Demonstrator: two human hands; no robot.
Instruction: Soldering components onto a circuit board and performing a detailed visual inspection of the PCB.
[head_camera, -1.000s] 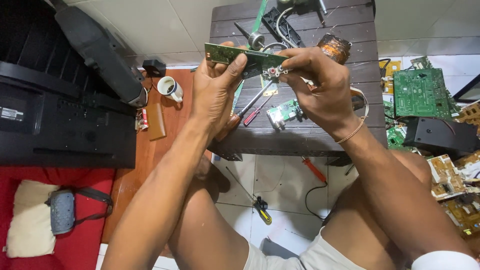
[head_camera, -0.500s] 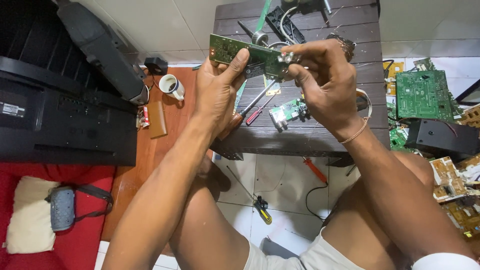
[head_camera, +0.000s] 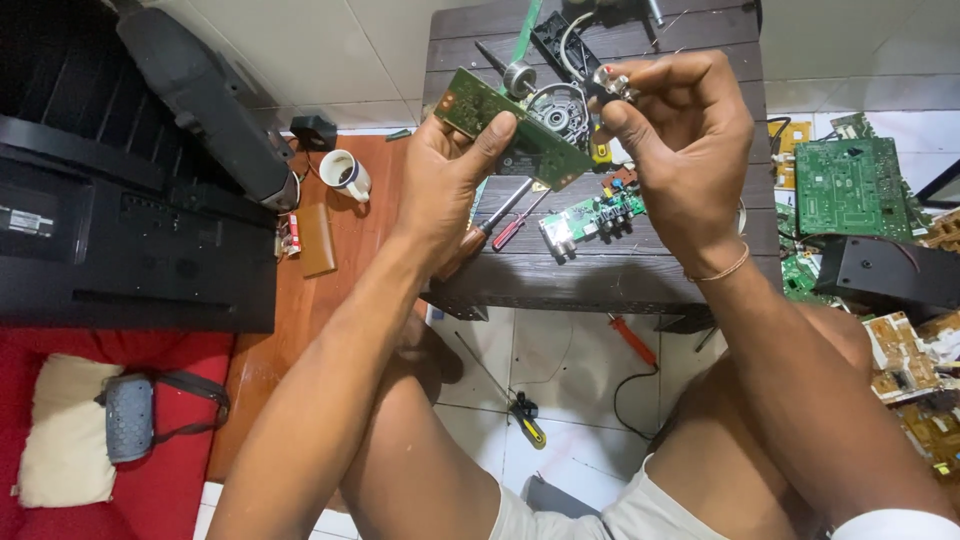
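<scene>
My left hand (head_camera: 450, 175) grips a long green circuit board (head_camera: 545, 150) by its left end and holds it tilted above the dark wooden table (head_camera: 620, 270). Raised beside the board's right end, my right hand (head_camera: 680, 150) pinches a small connector part with a wire (head_camera: 610, 80) between thumb and fingers. Under my hands on the table lie a smaller green board with jacks (head_camera: 590, 220), two screwdrivers (head_camera: 515, 220) and a round black part (head_camera: 555, 110).
A white mug (head_camera: 345, 175) stands on the reddish wooden board at the left, near a large black device (head_camera: 120, 230). Several circuit boards (head_camera: 850, 185) and a black box (head_camera: 890, 275) lie at the right. Screwdrivers (head_camera: 525, 415) lie on the tiled floor between my knees.
Both hands have risen slightly with the green board. My right hand has come off the board's right end and now holds the small wired part apart from it.
</scene>
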